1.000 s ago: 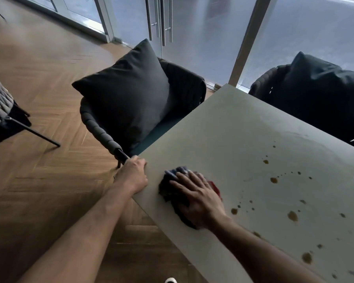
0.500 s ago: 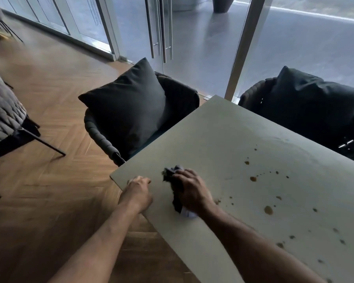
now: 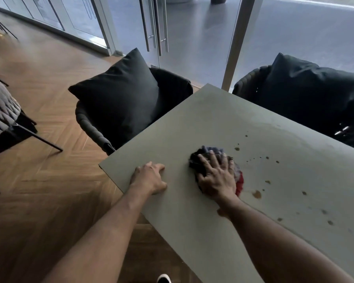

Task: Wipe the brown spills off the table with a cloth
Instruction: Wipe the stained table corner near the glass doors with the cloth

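Observation:
My right hand (image 3: 216, 177) presses flat, fingers spread, on a crumpled dark blue and red cloth (image 3: 209, 152) lying on the pale grey-green table (image 3: 202, 119). Brown spills (image 3: 256, 194) dot the tabletop to the right of the cloth, from small specks near the far side to bigger drops near my forearm. One smear shows just under my right wrist. My left hand (image 3: 149, 177) rests on the table's near-left edge, fingers curled over the surface, holding nothing.
A dark chair with a black cushion (image 3: 119, 99) stands against the table's left side. A second dark cushioned chair (image 3: 307, 94) is behind the far side. Glass doors (image 3: 153, 23) lie beyond; a grey quilted chair (image 3: 0, 111) stands on the wooden floor at left.
My right hand has pushed the cloth rightward and further onto the table, towards the spills, and now lies flat on it. My left hand has slid slightly along the table edge.

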{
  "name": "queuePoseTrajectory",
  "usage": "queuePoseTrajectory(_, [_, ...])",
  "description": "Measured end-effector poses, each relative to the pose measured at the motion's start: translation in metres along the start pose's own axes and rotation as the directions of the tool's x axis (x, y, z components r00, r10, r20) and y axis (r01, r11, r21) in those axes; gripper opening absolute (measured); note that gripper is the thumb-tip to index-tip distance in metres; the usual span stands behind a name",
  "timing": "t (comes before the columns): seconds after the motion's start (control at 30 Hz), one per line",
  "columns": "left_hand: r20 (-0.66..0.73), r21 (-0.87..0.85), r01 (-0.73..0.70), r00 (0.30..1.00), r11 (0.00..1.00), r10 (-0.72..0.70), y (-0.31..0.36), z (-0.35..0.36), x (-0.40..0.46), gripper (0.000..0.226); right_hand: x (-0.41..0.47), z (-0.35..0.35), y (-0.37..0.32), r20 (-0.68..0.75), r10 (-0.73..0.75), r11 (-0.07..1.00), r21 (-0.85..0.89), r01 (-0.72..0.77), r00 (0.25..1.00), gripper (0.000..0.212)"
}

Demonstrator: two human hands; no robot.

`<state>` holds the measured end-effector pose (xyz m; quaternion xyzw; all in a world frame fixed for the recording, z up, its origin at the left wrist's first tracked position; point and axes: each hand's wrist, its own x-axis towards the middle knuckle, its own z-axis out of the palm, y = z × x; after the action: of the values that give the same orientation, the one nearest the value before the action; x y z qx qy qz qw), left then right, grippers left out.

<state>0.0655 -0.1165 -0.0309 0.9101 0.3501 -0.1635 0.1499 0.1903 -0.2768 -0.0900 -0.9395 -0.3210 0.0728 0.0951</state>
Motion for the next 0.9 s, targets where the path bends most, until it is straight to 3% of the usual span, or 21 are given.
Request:
queuePoseTrajectory(0.13, [0.018,0.020,-0.008,1.000,1.000,0.008,-0.003,-0.006,0.001,0.062,-0.048,0.008,-0.019,0.046,-0.341,0.939,-0.030,0.342,0.939,0.061])
queuePoseTrajectory(0.2, [0.039,0.032,-0.021,0.999,0.999,0.020,-0.008,-0.008,0.000,0.063,-0.061,0.005,0.004,0.061,-0.412,0.910,-0.031,0.414,0.909,0.058])
queuePoseTrajectory(0.33, [0.002,0.008,-0.030,1.000,1.000,0.030,-0.018,-0.006,0.000,0.063,-0.035,-0.005,0.037,0.063,-0.164,0.985,-0.037,0.167,0.984,0.055])
queuePoseTrajectory(0.43, [-0.038,0.003,-0.033,0.999,0.999,0.033,-0.020,-0.001,0.000,0.060,-0.010,0.002,-0.004,0.061,-0.068,0.997,0.032,0.067,0.996,0.056])
queuePoseTrajectory(0.57, [-0.075,-0.110,0.020,0.997,0.994,-0.029,-0.028,-0.003,0.000,0.056,-0.022,0.016,-0.069,0.110,-0.234,0.972,0.011,0.235,0.966,0.060])
queuePoseTrajectory(0.63, [-0.061,-0.156,0.040,0.997,0.987,-0.050,-0.039,-0.008,0.001,0.056,-0.046,0.022,-0.072,0.134,-0.399,0.915,-0.003,0.403,0.907,0.061])
queuePoseTrajectory(0.7, [-0.041,-0.140,0.051,0.998,0.989,-0.057,-0.049,-0.008,0.000,0.053,-0.063,0.024,-0.048,0.101,-0.452,0.889,-0.029,0.456,0.886,0.061])
queuePoseTrajectory(0.8, [-0.098,-0.125,0.029,0.994,0.992,-0.041,-0.054,0.002,-0.004,0.052,-0.054,0.015,-0.006,0.052,-0.291,0.953,-0.069,0.294,0.955,0.059])
queuePoseTrajectory(0.9, [-0.159,-0.096,0.000,0.987,0.995,-0.015,-0.054,0.007,-0.003,0.050,-0.017,0.012,-0.020,0.067,-0.097,0.994,-0.037,0.099,0.993,0.058])
